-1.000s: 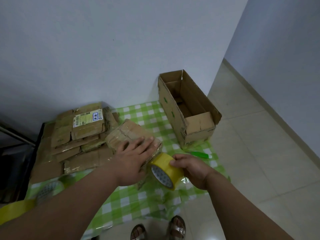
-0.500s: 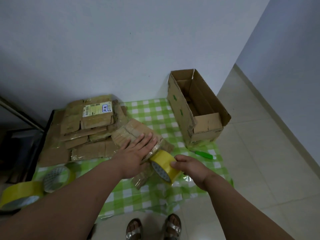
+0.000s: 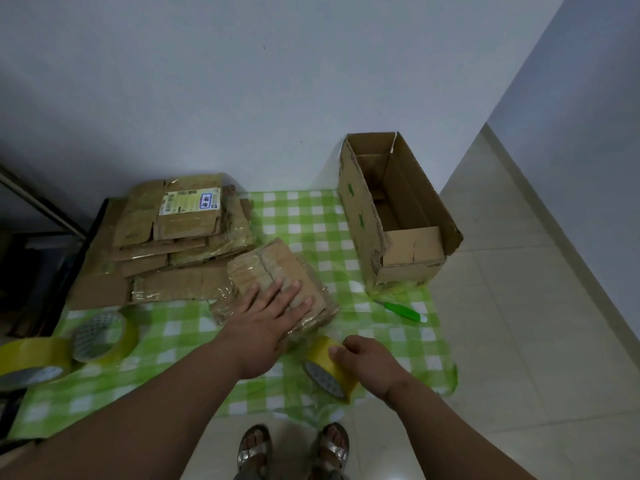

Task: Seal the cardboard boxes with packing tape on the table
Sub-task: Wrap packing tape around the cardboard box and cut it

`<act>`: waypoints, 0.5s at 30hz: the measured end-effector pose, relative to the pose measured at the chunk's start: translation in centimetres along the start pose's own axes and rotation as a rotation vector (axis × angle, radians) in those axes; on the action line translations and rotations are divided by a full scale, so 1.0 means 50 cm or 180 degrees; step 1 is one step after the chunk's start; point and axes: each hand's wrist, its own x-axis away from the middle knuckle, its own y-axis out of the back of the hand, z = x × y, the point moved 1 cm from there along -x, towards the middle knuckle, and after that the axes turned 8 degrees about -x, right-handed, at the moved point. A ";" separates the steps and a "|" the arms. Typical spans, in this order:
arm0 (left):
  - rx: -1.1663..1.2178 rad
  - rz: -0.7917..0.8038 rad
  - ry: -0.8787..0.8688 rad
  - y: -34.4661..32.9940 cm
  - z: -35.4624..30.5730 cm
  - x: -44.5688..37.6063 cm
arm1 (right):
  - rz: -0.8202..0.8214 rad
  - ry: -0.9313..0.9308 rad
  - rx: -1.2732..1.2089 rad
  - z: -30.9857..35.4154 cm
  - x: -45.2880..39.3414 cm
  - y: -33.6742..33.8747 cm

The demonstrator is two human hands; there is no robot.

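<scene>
Table is covered with a green-and-white checked plastic cloth, pushed against a pale wall; beige tiled floor to the right and below. Person's sandalled feet visible at the bottom edge.

On the cloth: a stack of flattened cardboard boxes at the back left, top one bearing a printed label. Open empty cardboard box at the back right corner, flaps up. Green-handled cutter lies just in front of it. Two spare tape rolls at the left edge, side by side.

Small cardboard box sits centre, tilted diagonally, already wrapped in shiny tape.

Left hand: fingers straight and slightly spread, palm pressed flat on the top of the small box.

Right hand: fingers curled over the yellow packing tape roll, gripping its rim. Roll stands on edge, just beside the near corner of the small box.
</scene>
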 end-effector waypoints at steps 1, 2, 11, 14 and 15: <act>0.0039 -0.0024 0.0039 -0.004 -0.003 0.003 | 0.0016 -0.0007 0.0058 -0.005 0.000 0.000; 0.0086 0.0003 0.0050 -0.007 -0.003 0.005 | 0.0064 -0.0020 0.0003 -0.009 -0.001 0.001; 0.0606 -0.0096 0.0665 0.008 -0.036 -0.007 | 0.0481 -0.0413 -0.0326 -0.011 -0.013 -0.006; 0.0606 -0.0197 0.0882 0.008 -0.045 -0.011 | 0.0512 -0.0374 -0.0293 -0.019 -0.012 -0.008; 0.0603 -0.0219 0.0901 0.009 -0.048 -0.013 | 0.0516 -0.0341 -0.0268 -0.019 -0.010 -0.010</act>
